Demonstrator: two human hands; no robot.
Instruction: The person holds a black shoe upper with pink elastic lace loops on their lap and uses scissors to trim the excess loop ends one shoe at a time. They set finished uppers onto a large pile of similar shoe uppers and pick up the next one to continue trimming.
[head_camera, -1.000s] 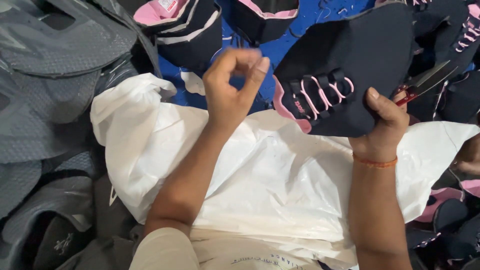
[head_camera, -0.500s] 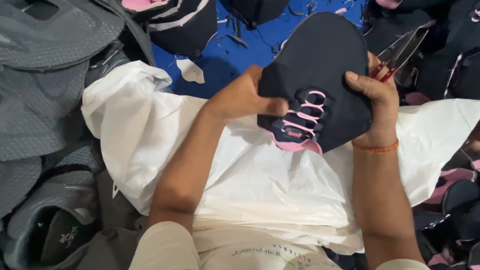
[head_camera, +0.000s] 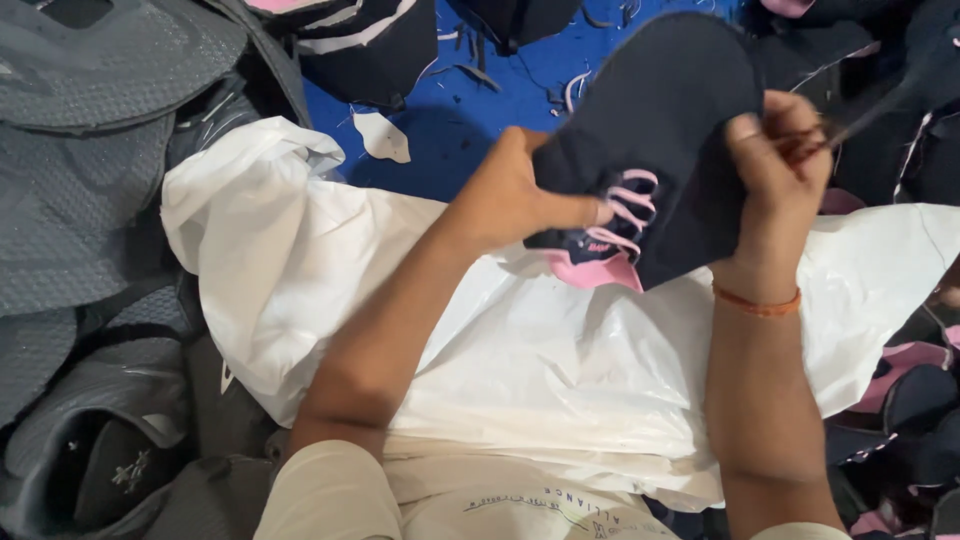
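Across our lap lies the white plastic sheet (head_camera: 560, 400), the biggest thing here, with piles of grey shoe uppers (head_camera: 90, 200) to our left and a blue floor (head_camera: 480, 110) littered with trimmings beyond it. More dark and pink uppers (head_camera: 910, 400) crowd the right edge.

Above the sheet we hold the dark navy shoe upper (head_camera: 670, 120) with its pink laces (head_camera: 625, 215) and pink tongue edge (head_camera: 590, 272). Our left hand (head_camera: 520, 200) grips it at the lace end, fingers pressed onto the lacing. Our right hand (head_camera: 775, 175) is closed around its right edge and also seems to clutch a small cutting tool (head_camera: 850, 125), blurred and hard to make out.

We judge the risk to be the tool: held so close to the fabric, it could nick the upper or a lace. A loose pinch by either hand could let the piece drop among the other dark uppers.
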